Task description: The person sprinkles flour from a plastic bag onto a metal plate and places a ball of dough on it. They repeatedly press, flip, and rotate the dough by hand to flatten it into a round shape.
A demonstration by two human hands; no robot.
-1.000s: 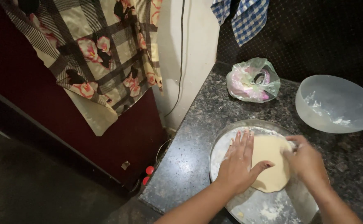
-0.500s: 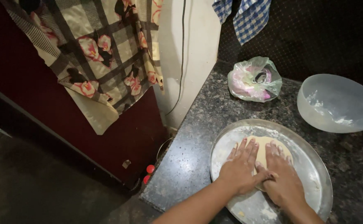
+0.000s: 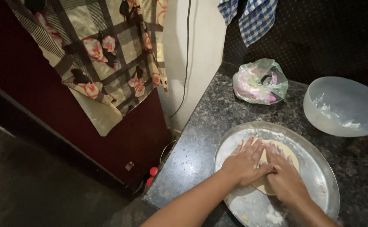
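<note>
A flat round of pale dough [image 3: 291, 155] lies on a large floured metal plate [image 3: 318, 168] on the dark speckled counter. My left hand [image 3: 245, 162] presses flat on the dough's left side, fingers spread. Beside it, touching, my right hand [image 3: 282, 174] lies palm down on the dough's middle. Most of the dough is hidden under both hands.
A translucent plastic bowl [image 3: 343, 107] with flour traces stands at the back right. A knotted plastic bag [image 3: 260, 82] sits behind the plate. The counter's left edge [image 3: 184, 147] drops to the floor. Patterned cloth [image 3: 108, 54] and a checked towel [image 3: 251, 17] hang above.
My right hand laid the lifted dough flat on the plate and came to rest on it beside my left hand. Both hands now press down together.
</note>
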